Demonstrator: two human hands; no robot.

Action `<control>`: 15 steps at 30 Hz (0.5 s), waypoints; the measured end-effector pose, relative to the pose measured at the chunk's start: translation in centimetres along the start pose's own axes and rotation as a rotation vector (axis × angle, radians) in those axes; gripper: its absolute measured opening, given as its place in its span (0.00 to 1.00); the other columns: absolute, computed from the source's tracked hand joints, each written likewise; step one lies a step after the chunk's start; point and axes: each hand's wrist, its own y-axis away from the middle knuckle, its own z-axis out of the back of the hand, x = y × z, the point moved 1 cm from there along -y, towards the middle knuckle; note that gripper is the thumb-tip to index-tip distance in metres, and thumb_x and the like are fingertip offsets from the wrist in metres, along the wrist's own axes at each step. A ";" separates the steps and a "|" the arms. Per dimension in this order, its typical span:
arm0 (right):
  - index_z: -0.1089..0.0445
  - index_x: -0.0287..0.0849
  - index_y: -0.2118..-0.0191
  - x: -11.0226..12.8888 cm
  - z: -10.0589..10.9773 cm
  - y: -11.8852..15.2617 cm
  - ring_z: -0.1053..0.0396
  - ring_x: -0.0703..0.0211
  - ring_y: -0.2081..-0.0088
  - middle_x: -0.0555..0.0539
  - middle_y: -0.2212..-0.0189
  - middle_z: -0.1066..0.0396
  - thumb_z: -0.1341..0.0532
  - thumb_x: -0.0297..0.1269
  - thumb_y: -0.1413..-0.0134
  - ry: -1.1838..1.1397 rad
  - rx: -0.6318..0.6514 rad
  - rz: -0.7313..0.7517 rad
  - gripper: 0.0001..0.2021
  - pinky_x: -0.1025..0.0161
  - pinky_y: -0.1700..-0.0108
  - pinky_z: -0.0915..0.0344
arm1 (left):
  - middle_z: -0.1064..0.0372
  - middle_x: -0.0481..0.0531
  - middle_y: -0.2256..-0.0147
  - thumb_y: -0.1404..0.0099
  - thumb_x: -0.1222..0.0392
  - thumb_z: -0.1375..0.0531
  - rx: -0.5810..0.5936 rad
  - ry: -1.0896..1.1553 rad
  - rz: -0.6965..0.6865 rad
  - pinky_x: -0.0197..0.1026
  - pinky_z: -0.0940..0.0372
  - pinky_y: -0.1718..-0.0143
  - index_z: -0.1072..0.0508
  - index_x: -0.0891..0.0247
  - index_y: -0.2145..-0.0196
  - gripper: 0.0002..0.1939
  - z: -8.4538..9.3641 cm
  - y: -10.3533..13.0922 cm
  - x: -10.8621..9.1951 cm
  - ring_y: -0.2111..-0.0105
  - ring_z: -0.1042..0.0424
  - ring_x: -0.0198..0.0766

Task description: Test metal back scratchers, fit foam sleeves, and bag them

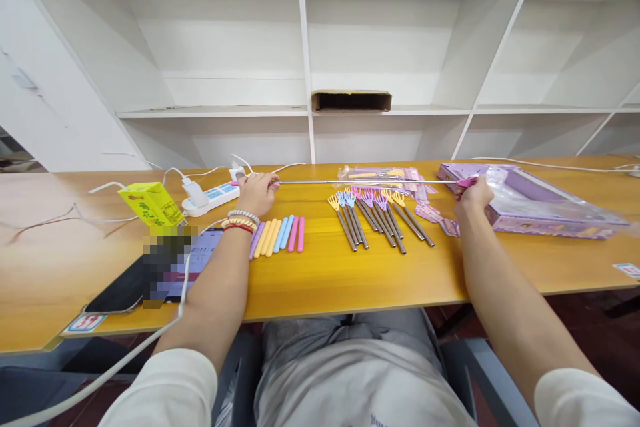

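Telescopic rod [365, 181], thin bright metal, lay stretched horizontally above the wooden table [350, 280], pink at both ends. Left hand [258, 192] gripped its pink handle end at 9 o'clock; right hand [473, 195] pinched its pink claw head at 3 o'clock, fingers closed around it

At 6 o'clock of the rod, collapsed rods [375, 217] lay in a fanned row, dull metal shafts with small plastic claw heads in yellow, blue, pink and purple; roughly eight, exact count uncertain

Left of those, seven rounded plastic grip sleeves [278, 235] side by side: purple, yellow, blue, pink

At 3 o'clock, one lilac box [530, 203] under clear crinkled plastic

At 9 o'clock, one white power strip [213, 197] and one yellow carton [151, 205] with red print too small to read

Beaded bracelets [241, 220] circled the left wrist
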 end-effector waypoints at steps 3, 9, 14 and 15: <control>0.46 0.42 0.75 -0.2 0.0 0.0 0.50 0.70 0.89 0.54 0.84 0.40 0.51 0.35 0.47 -0.022 -0.018 -0.045 0.08 0.70 0.88 0.57 | 0.29 0.55 0.61 0.37 0.56 0.50 0.047 0.015 0.008 0.50 0.51 0.55 0.30 0.60 0.59 0.13 -0.1 0.0 -0.2 0.57 0.35 0.47; 0.46 0.42 0.77 -0.2 -0.1 0.0 0.50 0.69 0.89 0.54 0.85 0.41 0.51 0.34 0.45 -0.018 -0.047 -0.041 0.10 0.69 0.88 0.56 | 0.29 0.56 0.62 0.37 0.55 0.51 0.088 -0.033 -0.011 0.51 0.49 0.57 0.28 0.60 0.63 0.14 0.0 -0.1 -0.2 0.57 0.35 0.48; 0.45 0.42 0.76 0.1 -0.5 0.5 0.49 0.70 0.88 0.54 0.85 0.40 0.51 0.38 0.41 -0.010 -0.057 0.040 0.13 0.68 0.87 0.55 | 0.28 0.56 0.62 0.37 0.55 0.52 0.102 -0.041 -0.004 0.51 0.49 0.58 0.27 0.60 0.63 0.15 0.7 -0.4 0.6 0.58 0.34 0.49; 0.45 0.42 0.76 0.1 -0.6 0.7 0.49 0.70 0.88 0.54 0.85 0.39 0.51 0.39 0.41 -0.002 -0.044 0.058 0.13 0.68 0.87 0.55 | 0.28 0.56 0.62 0.37 0.55 0.52 0.097 -0.050 0.002 0.51 0.49 0.58 0.27 0.60 0.63 0.15 0.8 -0.4 0.8 0.58 0.34 0.49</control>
